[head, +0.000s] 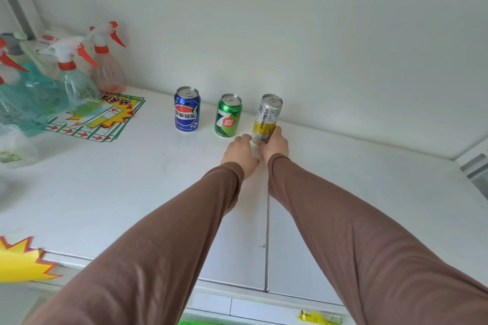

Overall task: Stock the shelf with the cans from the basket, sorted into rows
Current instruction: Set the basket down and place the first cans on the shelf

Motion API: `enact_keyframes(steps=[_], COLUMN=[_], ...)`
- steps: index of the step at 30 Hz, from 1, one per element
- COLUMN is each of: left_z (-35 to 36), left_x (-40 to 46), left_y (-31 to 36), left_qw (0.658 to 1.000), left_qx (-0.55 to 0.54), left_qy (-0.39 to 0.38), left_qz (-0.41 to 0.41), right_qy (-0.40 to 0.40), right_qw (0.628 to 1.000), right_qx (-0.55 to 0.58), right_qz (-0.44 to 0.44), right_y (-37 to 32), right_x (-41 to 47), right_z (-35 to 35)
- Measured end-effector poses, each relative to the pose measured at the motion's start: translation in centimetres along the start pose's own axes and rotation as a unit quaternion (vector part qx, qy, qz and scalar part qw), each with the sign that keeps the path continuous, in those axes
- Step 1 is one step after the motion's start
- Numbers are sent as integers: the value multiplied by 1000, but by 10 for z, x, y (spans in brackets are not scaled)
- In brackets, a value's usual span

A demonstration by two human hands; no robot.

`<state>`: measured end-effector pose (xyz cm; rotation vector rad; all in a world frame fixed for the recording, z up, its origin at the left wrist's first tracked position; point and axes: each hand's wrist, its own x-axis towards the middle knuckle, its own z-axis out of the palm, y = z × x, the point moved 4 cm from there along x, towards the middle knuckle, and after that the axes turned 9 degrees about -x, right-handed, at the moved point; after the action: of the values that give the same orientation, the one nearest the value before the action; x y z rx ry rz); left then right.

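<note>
We've got the tall silver-and-yellow drink can (pixel 266 119) at the back of the white shelf (pixel 132 179), tilted, just right of the green can (pixel 228 115) and blue cola can (pixel 187 112). Right hand (pixel 276 145) fingers wrap its base; left hand (pixel 239 152) touches it too, fingers curled.

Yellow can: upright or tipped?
Tipped. The yellow can leans right, its base gripped by the right hand; not standing flat yet.

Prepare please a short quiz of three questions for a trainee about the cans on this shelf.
1. True or false: the blue cola can lies on its side.
2. Which can stands between the other two?
3. Which hand grips the tall silver-and-yellow can? A) left B) right

Key:
1. False; it stands upright on the white shelf.
2. The green lemon-lime can.
3. B; the right hand grips its base, the left hand is beside.
</note>
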<state>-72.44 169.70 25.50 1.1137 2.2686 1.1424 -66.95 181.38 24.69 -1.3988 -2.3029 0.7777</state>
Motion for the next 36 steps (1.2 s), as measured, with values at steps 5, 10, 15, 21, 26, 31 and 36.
enact_keyframes(steps=[5, 10, 15, 21, 26, 31, 36], left_z=[0, -8, -24, -43, -49, -31, 14], left_x=[-12, -41, -92, -196, -301, -384, -441], left_y=[-9, -13, -13, -24, -61, -117, -196], left_qw=[1000, 1000, 997, 987, 977, 970, 984], left_qx=[9, 3, -20, -5, 63, 107, 135], left_qy=[7, 28, 68, 83, 88, 90, 43], left_qz=[-10, -1, 41, 135, 182, 200, 109], right_qy=[-17, 9, 36, 74, 131, 113, 16], right_qw=[1000, 998, 991, 972, 947, 940, 952], right_qx=[25, 61, 18, -13, -29, -59, -95], right_qz=[5, -5, -124, -224, -293, -318, -290], right_y=[3, 12, 13, 26, 55, 102, 157], right_x=[-13, -63, -140, -248, -345, -419, -461], right_z=[-3, -13, -23, -24, -10, 37, 104])
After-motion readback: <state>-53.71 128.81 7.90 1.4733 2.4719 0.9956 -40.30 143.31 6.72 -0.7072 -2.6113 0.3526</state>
